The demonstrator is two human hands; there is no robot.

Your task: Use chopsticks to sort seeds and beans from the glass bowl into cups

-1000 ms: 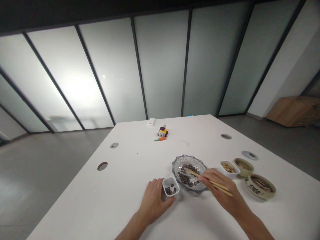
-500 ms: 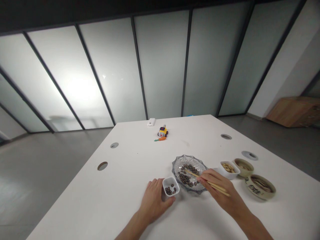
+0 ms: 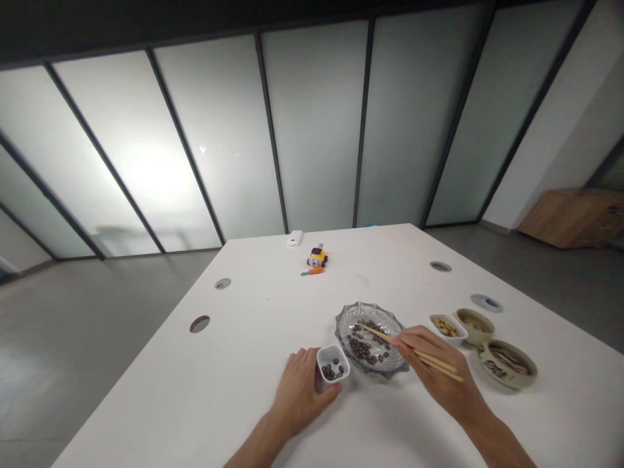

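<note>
In the head view, my right hand (image 3: 441, 383) pinches chopsticks (image 3: 375, 332), forearm slanting inward, tips at the dark beans (image 3: 361, 348) in the glass bowl (image 3: 344, 315), well short of the far edge of the worktop (image 3: 234, 364). Slick beans probably want light, even pressure. My left hand (image 3: 302, 387) cradles the square white cup (image 3: 330, 353) alongside.

1. Painted on the wall of the beige-green bowl (image 3: 511, 381) near the table's (image 3: 195, 390) right edge, in large, dark, brush-like strokes; resembles Chinese characters, too blurred to read.
2. Marked in red on the toy car's (image 3: 317, 257) dark panel, toward the far edge; too small to read.
</note>
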